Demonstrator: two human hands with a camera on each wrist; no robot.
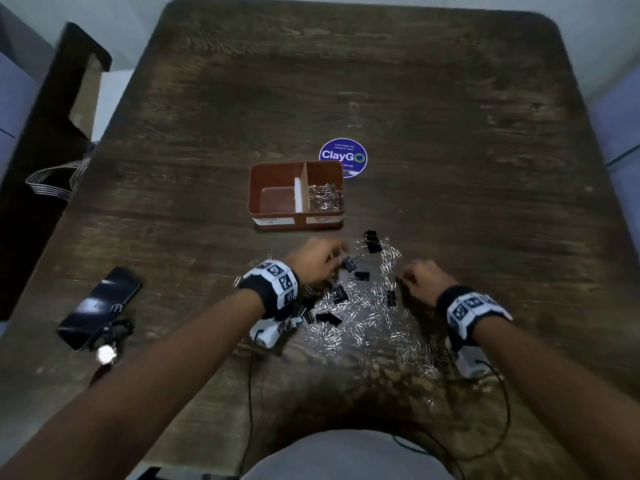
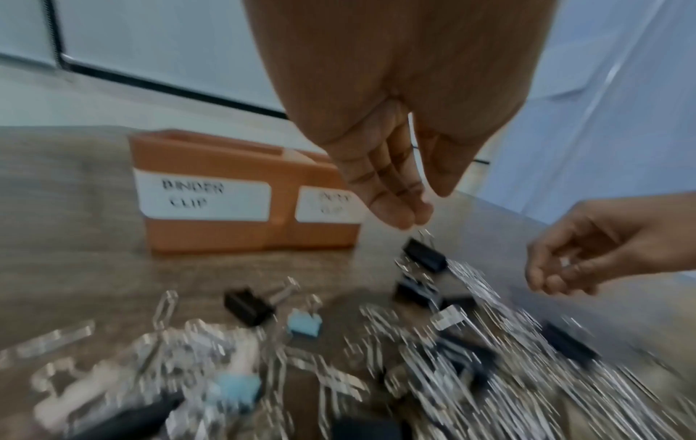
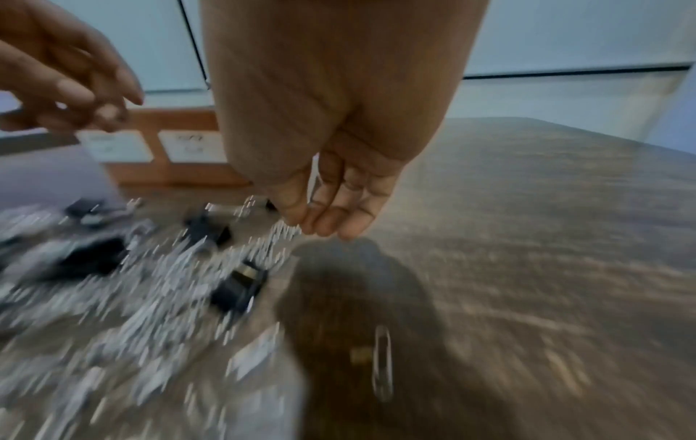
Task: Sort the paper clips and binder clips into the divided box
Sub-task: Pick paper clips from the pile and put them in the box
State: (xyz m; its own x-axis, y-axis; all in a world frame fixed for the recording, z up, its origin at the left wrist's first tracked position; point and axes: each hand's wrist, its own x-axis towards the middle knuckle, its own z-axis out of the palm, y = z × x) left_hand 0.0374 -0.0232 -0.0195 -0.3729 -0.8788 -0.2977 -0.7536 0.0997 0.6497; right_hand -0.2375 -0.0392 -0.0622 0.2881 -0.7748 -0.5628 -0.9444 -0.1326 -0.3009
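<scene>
An orange divided box (image 1: 257, 188) stands mid-table; its left compartment, labelled binder clip (image 2: 205, 195), is bare, and its right one holds paper clips (image 1: 323, 197). In front lies a mixed pile of silver paper clips (image 1: 367, 320) with black binder clips (image 1: 372, 240) and two blue binder clips (image 2: 304, 323). My left hand (image 1: 337, 252) (image 2: 425, 211) hovers over the pile's far left, fingers straight and empty, just above a black binder clip (image 2: 423, 253). My right hand (image 1: 403, 280) (image 3: 312, 220) is at the pile's right edge, fingers curled, seemingly pinching a small paper clip (image 2: 565, 262).
A phone (image 1: 100, 306) and a wristwatch (image 1: 107, 355) lie at the near left. A round blue sticker (image 1: 343, 155) sits behind the box. A lone paper clip (image 3: 382, 363) lies right of the pile. Thin cables (image 1: 250, 393) run off the near edge.
</scene>
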